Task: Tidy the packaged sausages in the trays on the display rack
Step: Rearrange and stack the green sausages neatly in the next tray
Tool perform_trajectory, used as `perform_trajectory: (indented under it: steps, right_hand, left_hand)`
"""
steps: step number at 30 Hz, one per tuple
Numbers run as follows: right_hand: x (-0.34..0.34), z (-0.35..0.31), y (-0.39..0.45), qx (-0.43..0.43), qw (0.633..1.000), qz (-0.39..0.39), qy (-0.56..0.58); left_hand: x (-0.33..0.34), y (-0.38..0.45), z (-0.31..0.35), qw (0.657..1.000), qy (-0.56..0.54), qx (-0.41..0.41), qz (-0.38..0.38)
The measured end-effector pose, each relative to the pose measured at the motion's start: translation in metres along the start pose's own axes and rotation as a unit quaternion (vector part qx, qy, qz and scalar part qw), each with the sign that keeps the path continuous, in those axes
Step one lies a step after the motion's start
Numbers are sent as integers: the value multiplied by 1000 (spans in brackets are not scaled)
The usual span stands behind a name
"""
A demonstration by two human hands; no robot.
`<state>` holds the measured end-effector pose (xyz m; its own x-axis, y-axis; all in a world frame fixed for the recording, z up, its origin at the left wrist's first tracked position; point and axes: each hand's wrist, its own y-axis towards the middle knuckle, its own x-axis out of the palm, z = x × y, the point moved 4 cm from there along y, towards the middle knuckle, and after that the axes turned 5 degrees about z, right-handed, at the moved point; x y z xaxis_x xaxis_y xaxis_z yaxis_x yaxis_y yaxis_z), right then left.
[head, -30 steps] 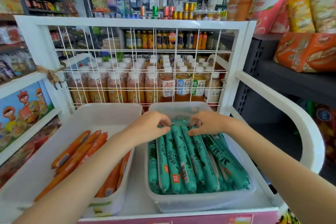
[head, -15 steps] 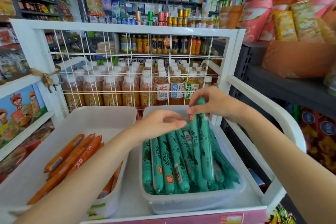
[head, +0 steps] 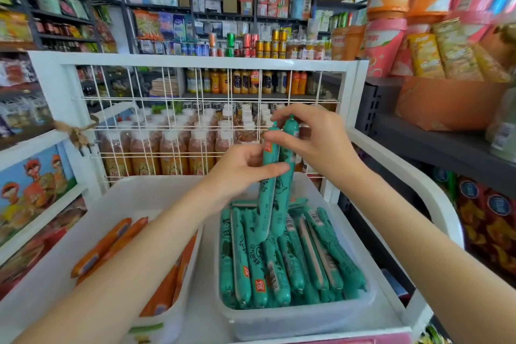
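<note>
Two green packaged sausages (head: 275, 184) stand nearly upright, their lower ends resting on several green sausages lying in the right clear tray (head: 296, 321). My right hand (head: 312, 142) pinches their upper ends. My left hand (head: 240, 173) grips them around the middle, thumb across the front. The left white tray (head: 69, 234) holds several orange sausages (head: 111, 243), partly hidden by my left forearm.
A white wire grid panel (head: 195, 120) rises right behind the trays, with bottled drinks beyond it. The rack's curved white side rail (head: 413, 184) runs along the right. Snack shelves stand at right and left.
Both hands were flat on the far ends of the green sausages. They have since lifted two sausages up by their far ends until they stand nearly upright, and the left hand has closed around them.
</note>
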<state>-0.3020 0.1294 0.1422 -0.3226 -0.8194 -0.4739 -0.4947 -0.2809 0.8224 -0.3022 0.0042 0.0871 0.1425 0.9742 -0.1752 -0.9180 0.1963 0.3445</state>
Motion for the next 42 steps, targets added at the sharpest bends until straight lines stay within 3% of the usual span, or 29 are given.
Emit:
perform_trajectory:
  steps: [4,8,12,20,30,35,42]
  right_hand:
    - [-9,20,-1,125,987,-34,90]
    - [-1,25,-8,263,922,-130,253]
    - [3,26,-12,298,878,-164,336]
    - [5,25,-10,312,841,-180,403]
    - [6,21,-10,315,854,-180,374]
    - [8,21,-6,324,895,-170,253]
    - [1,24,-7,341,873,-176,302]
  left_hand:
    - [-17,-5,-2,987,157,31,4]
    - [-23,-8,-6,978,204,25,25]
    - [-23,-10,-6,973,227,35,27]
    - [-28,-15,0,969,238,56,23]
    - [-28,-15,3,955,288,58,50]
    - [-20,-11,9,911,395,96,69]
    - [-16,-8,11,894,430,103,73]
